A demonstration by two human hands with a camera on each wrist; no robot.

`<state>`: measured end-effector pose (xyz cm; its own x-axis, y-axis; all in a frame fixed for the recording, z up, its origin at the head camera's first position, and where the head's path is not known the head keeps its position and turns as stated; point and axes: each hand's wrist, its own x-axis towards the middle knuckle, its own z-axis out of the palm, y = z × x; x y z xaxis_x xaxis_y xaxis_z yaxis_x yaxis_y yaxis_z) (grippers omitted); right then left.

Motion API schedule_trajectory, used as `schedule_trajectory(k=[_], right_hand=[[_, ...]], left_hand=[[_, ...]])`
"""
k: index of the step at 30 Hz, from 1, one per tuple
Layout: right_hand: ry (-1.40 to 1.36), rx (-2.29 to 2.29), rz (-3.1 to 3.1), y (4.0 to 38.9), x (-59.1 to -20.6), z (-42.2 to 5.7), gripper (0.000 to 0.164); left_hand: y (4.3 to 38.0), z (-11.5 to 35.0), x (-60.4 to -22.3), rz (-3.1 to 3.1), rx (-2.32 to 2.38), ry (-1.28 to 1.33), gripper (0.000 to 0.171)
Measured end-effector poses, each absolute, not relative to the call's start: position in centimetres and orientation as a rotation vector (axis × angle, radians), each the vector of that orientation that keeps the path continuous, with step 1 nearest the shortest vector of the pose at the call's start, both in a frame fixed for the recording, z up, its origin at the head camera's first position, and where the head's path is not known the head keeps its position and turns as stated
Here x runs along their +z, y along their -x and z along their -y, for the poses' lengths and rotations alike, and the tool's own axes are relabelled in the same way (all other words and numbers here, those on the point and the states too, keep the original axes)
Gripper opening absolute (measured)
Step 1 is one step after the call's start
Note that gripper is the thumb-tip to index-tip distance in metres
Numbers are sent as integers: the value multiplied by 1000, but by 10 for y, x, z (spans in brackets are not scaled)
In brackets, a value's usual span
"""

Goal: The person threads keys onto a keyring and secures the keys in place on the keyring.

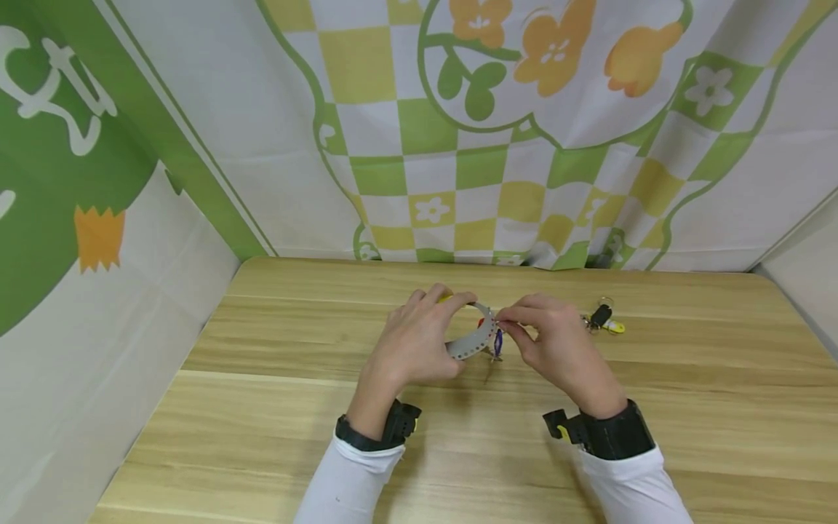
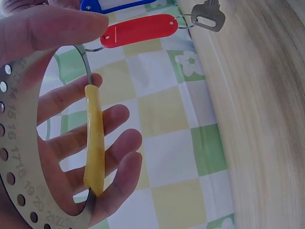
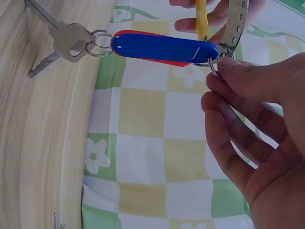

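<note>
My left hand holds a large grey metal key ring with numbered holes along its flat band. Its yellow grip shows in front of the fingers in the left wrist view. A red key tag hangs from the band, with a key on its far end. At the band's right edge, my right hand pinches the small split ring of a blue key tag between thumb and index finger. Keys dangle from the tags, above the table.
To the right of my right hand lies a small bunch with a black fob and a yellow tag on the wooden table. A patterned curtain hangs behind the table's far edge, and another cloth hangs at the left.
</note>
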<state>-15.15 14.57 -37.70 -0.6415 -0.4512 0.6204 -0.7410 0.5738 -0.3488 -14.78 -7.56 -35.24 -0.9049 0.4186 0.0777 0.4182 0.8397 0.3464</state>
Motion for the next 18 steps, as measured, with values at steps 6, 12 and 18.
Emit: schedule_trajectory(k=[6,12,18], right_hand=[[-901,848,2374,152,-376,-146,15],[-780,862,2391,152,-378,-145,14],[-693,883,2371,151,-378,-142,11]], left_hand=[[148,76,-353,-3011,579,-681,90],[149,76,-352,-2999,606,-690,90],[149,77,-353,-2968,655,-701,89]])
